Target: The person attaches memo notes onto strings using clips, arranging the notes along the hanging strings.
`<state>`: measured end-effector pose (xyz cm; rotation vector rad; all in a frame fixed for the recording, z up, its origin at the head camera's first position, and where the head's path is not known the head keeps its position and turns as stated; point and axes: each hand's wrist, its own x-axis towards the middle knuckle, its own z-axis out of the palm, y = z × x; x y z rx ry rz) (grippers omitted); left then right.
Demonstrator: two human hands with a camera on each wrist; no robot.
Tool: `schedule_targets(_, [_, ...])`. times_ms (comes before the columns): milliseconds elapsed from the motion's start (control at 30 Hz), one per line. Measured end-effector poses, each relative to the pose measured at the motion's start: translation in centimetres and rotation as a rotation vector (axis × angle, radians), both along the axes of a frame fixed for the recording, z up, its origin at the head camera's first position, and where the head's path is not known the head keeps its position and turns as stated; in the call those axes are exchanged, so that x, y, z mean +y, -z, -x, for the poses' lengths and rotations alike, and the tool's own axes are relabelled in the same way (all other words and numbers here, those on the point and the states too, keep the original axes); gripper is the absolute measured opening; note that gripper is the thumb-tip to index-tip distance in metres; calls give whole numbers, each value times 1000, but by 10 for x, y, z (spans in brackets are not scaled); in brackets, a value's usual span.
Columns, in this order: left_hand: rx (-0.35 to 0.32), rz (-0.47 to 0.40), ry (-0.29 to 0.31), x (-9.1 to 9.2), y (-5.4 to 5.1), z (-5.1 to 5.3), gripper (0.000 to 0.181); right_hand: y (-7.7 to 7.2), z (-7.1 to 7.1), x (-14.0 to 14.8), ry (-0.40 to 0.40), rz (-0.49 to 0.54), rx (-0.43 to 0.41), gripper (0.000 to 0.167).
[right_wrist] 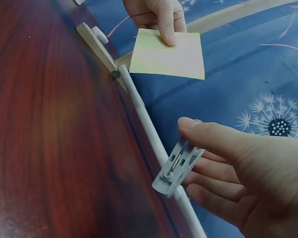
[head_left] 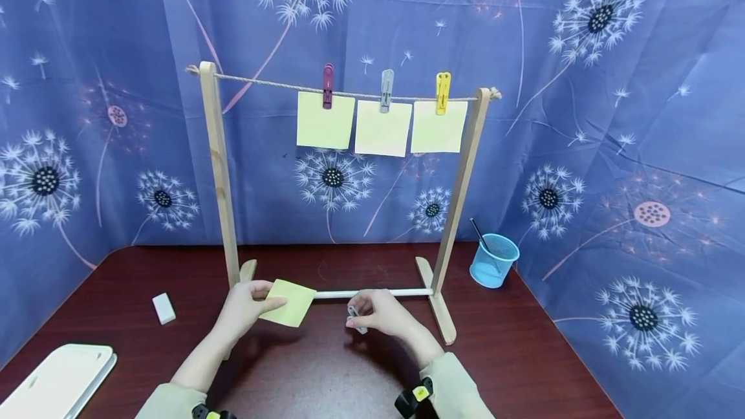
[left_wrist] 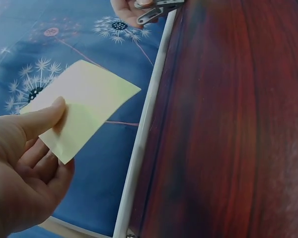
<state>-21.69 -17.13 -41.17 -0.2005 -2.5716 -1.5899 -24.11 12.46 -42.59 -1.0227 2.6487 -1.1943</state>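
Observation:
Between thumb and fingers my left hand (head_left: 249, 306) pinches a yellow sticky note (head_left: 293, 303) by its left side; the left wrist view shows the note (left_wrist: 92, 99) flat and tilted. To its right, my right hand (head_left: 381, 314) holds a grey clothespin (head_left: 357, 319) by one end, thumb on top, as the right wrist view of the clothespin (right_wrist: 176, 166) shows. Note and clothespin are apart. Above both hands, three yellow notes hang from a rope (head_left: 262, 82), held by a dark red clothespin (head_left: 328, 86), a grey clothespin (head_left: 387, 90) and a yellow clothespin (head_left: 443, 92).
A wooden frame (head_left: 218, 167) with a white lower bar (head_left: 401, 292) carries the rope. A blue mesh pen cup (head_left: 493, 262) stands right, a white eraser (head_left: 163, 308) lies left, and a white flat case (head_left: 61, 380) sits front left. A patterned curtain hangs behind the table.

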Motion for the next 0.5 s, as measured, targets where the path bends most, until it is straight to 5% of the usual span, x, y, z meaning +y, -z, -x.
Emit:
schedule_targets(300, [27, 87, -44, -9, -10, 2, 35, -12, 5, -6, 25, 49, -81, 24])
schedule_targets(500, [-6, 28, -71, -14, -17, 4, 41, -26, 9, -13, 26, 34, -71, 23])
